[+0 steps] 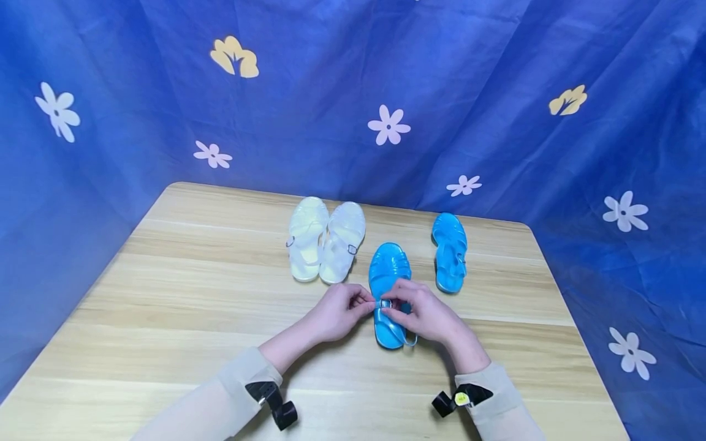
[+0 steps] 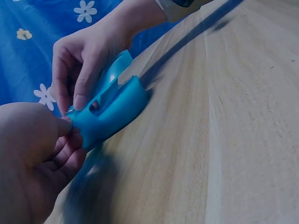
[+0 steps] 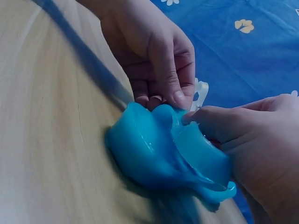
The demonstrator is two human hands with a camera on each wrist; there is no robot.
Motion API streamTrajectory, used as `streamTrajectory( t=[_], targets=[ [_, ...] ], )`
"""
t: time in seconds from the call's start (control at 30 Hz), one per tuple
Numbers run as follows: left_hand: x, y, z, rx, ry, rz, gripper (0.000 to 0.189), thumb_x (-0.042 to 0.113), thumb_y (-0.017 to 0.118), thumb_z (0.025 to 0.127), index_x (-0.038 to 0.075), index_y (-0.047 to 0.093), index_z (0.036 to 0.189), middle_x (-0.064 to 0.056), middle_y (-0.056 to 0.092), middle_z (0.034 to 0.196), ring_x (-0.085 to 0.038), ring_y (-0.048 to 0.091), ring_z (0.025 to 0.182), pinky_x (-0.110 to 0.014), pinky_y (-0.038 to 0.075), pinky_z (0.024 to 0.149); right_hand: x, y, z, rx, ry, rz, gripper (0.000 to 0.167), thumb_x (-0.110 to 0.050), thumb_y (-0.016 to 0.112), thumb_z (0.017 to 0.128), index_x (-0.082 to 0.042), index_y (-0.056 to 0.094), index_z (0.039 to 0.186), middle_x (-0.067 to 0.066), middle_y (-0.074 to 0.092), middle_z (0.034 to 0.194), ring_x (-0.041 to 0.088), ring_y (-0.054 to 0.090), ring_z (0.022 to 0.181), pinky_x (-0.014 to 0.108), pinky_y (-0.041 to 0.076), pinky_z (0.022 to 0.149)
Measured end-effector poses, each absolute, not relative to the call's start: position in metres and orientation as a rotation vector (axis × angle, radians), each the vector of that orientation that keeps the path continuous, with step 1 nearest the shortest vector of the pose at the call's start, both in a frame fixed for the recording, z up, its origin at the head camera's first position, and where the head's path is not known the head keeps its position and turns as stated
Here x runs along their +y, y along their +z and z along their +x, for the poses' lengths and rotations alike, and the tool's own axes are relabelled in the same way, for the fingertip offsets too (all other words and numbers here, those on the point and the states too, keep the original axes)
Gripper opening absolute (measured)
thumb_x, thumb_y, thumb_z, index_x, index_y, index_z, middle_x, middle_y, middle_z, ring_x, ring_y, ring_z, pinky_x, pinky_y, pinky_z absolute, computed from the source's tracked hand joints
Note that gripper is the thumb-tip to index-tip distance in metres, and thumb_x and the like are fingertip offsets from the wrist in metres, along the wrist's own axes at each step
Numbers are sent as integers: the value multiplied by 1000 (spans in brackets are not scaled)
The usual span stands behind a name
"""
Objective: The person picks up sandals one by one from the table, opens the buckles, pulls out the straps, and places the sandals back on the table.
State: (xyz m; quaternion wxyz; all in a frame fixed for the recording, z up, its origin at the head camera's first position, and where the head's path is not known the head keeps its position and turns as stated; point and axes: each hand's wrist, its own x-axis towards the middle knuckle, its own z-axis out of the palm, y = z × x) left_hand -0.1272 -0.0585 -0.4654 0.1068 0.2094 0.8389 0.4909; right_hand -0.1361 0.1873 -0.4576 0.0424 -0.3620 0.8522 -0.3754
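Observation:
A blue jelly sandal (image 1: 389, 260) lies on the table, toe pointing away from me, between my two hands. My left hand (image 1: 337, 311) pinches the strap end at the sandal's left side, thumb against fingers. From the other side my right hand (image 1: 429, 311) pinches the strap by the small metal buckle (image 1: 385, 304). In the right wrist view, the sandal's heel part (image 3: 145, 154) faces the camera and my right fingers cover the buckle. The left wrist view shows both hands meeting at the strap, above the blue sandal's side (image 2: 117, 112).
A second blue sandal (image 1: 450, 245) lies farther back on the right. Two whitish clear sandals (image 1: 306, 236) sit side by side at the back, left of my hands. The wooden table (image 1: 182, 288) ends at a blue flowered curtain (image 1: 309, 110).

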Motion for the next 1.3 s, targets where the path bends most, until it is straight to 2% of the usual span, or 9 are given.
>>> streamTrajectory(
  t=[0.13, 0.3, 0.5, 0.73, 0.93, 1.3],
  targets=[
    [-58, -467, -128, 2438, 1476, 590, 6, 12, 72, 102, 8, 75, 102, 3, 71, 87, -10, 65, 79, -28, 57, 73, 187, -458, -138, 2593, -1177, -1102, 23, -19, 80, 98, -9, 80, 119, -2, 68, 100, 10, 63, 88, 35, 59, 74],
    [-58, -470, -131, 2340, 1542, 539, 8, 10, 71, 103, 3, 75, 101, -4, 73, 86, -16, 69, 78, -27, 59, 72, 188, -459, -139, 2582, -1173, -1091, 23, -21, 80, 98, -9, 80, 118, -4, 69, 100, 9, 63, 86, 36, 59, 73],
    [-56, -474, -135, 2276, 1575, 507, 8, 6, 70, 103, 2, 75, 98, -5, 72, 82, -17, 70, 74, -28, 59, 69, 189, -462, -138, 2599, -1173, -1093, 21, -21, 77, 100, -10, 80, 118, -10, 66, 100, 7, 62, 88, 34, 59, 74],
    [-54, -472, -137, 2269, 1550, 521, 12, 3, 68, 102, 3, 74, 91, -5, 70, 77, -14, 65, 71, -27, 55, 68, 186, -464, -136, 2608, -1205, -1120, 19, -19, 77, 100, -11, 79, 117, 1, 68, 103, 11, 63, 89, 35, 59, 75],
    [-51, -466, -137, 2295, 1504, 554, 15, 0, 66, 101, 4, 74, 88, -3, 69, 74, -10, 63, 69, -25, 54, 69, 185, -467, -136, 2611, -1238, -1155, 18, -16, 78, 99, -11, 79, 116, -4, 67, 103, 12, 63, 89, 34, 59, 75],
    [-50, -463, -139, 2226, 1535, 504, 14, 4, 67, 103, 3, 76, 93, -4, 71, 79, -13, 66, 73, -26, 56, 70, 186, -470, -136, 2613, -1269, -1148, 17, -15, 78, 99, -12, 79, 116, -3, 69, 104, 10, 64, 90, 35, 60, 76]
  ],
)
